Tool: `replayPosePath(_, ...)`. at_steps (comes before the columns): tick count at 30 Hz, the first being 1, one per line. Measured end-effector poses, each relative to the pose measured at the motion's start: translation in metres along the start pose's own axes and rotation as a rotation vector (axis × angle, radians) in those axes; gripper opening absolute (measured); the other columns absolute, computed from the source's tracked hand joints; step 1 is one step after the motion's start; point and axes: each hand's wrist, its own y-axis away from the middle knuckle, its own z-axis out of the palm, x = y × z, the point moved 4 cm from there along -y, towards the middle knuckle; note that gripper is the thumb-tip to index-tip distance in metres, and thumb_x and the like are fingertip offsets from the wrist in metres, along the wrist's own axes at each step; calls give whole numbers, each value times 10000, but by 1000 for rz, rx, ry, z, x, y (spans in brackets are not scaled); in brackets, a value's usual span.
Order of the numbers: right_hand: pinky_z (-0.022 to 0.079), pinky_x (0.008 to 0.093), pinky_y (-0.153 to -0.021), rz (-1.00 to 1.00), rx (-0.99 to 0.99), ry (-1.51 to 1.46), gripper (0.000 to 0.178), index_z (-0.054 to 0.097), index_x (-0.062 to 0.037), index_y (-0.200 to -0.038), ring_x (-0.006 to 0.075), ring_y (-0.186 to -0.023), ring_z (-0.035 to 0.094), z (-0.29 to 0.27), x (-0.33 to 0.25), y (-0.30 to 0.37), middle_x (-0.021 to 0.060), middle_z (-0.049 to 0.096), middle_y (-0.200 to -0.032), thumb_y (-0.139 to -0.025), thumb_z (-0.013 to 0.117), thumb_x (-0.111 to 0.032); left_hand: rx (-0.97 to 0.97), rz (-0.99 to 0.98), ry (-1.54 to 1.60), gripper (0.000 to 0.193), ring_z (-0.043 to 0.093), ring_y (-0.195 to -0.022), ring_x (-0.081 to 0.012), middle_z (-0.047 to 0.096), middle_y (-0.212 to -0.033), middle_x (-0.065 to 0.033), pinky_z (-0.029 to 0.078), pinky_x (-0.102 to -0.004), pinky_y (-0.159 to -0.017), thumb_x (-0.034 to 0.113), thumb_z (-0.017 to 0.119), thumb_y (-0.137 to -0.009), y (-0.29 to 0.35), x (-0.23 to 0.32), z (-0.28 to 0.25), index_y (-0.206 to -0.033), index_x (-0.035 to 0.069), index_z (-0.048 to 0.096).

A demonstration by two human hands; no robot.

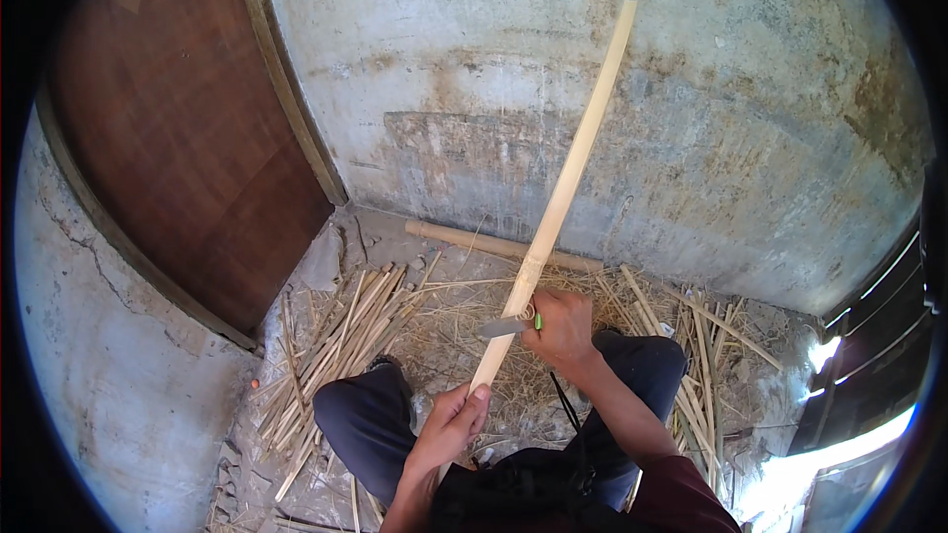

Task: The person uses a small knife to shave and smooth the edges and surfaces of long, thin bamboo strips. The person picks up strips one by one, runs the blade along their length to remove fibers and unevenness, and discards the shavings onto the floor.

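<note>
A long pale split bamboo strip (565, 186) slants up and away from me, its far end raised in front of the wall. My left hand (452, 421) is closed round its near end, thumb on top. My right hand (561, 332) grips a knife by its green handle (538, 321), most of which the fingers hide. The knife's blade (504, 327) lies across the strip, a little beyond my left hand. A thin curled shaving (527, 314) sits where blade and bamboo meet.
Piles of split bamboo sticks lie on the floor, left (331, 355) and right (703, 365). A bamboo pole (504, 245) rests along the foot of the stained wall (444, 69). Shavings litter the ground between my bent knees. A brown door (188, 128) stands at the left.
</note>
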Motion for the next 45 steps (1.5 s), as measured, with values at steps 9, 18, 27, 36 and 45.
replayPosePath(9, 481, 423, -531, -42, 153, 22, 157, 602, -93, -842, 294, -520, 616, 2, 14, -1, 70, 577, -603, -780, 745, -71, 70, 35, -128, 432, 353, -495, -55, 408, -624, 36, 313, -250, -454, 364, 461, -1175, -1, 2, 6, -844, 88, 487)
replayPosePath(18, 431, 436, -451, -5, 325, 243, 148, 624, -95, -846, 296, -438, 556, 8, 35, -9, 77, 518, -529, -970, 697, -133, 46, -41, 35, 418, 334, -503, -57, 385, -631, 41, 286, -253, -453, 371, 474, -1170, 1, 0, 4, -855, 97, 475)
replayPosePath(27, 492, 439, -548, -50, 123, 27, 76, 659, -97, -829, 316, -563, 635, 10, 20, -16, 90, 635, -659, -809, 728, -73, 59, -94, 87, 425, 359, -482, -49, 418, -612, 55, 294, -261, -437, 364, 477, -1171, -1, -3, -14, -845, 93, 501)
replayPosePath(36, 491, 398, -551, -163, 199, 11, 194, 583, -129, -723, 262, -598, 645, 9, 34, -16, 31, 606, -658, -682, 751, -41, 16, -43, 58, 447, 367, -476, -44, 427, -606, 53, 308, -253, -446, 387, 474, -1170, 0, -9, -6, -833, 93, 498)
replayPosePath(45, 486, 368, -527, -257, 260, 25, 211, 582, -136, -713, 236, -577, 629, 4, 39, -17, 22, 609, -671, -654, 749, -22, 143, 55, -177, 440, 397, -533, -73, 464, -610, 35, 338, -314, -492, 336, 504, -1162, 7, -5, 3, -824, 56, 531)
